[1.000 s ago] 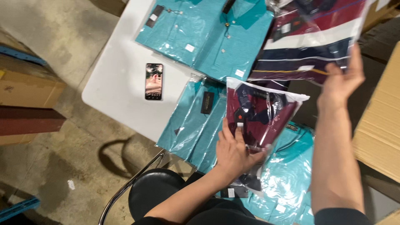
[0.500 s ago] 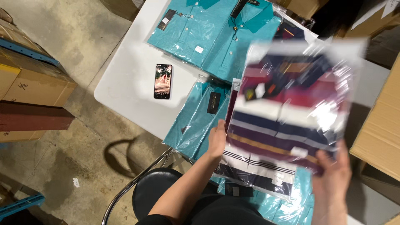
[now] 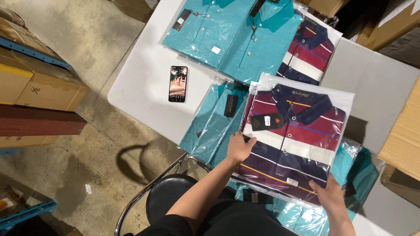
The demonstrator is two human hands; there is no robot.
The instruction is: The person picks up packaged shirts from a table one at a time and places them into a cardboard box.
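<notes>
A striped polo shirt in a clear plastic bag [image 3: 297, 135], maroon, white and navy, lies on top of a pile at the near edge of the white table [image 3: 140, 83]. My left hand [image 3: 239, 147] grips its left edge. My right hand [image 3: 331, 196] holds its near right corner. Under it lie bagged teal shirts [image 3: 214, 124]. Farther back lie more teal shirts [image 3: 232, 35] and another striped bagged shirt [image 3: 306, 52].
A phone [image 3: 178, 83] with a lit screen lies on the table's left part. A black stool [image 3: 175, 196] with a metal frame stands below me. Cardboard boxes [image 3: 39, 87] are stacked on the floor at left, more boxes [image 3: 402, 135] at right.
My right hand brought the striped bagged shirt down from the upper right and laid it flat on the pile in front of me. My left hand shifted to its left edge.
</notes>
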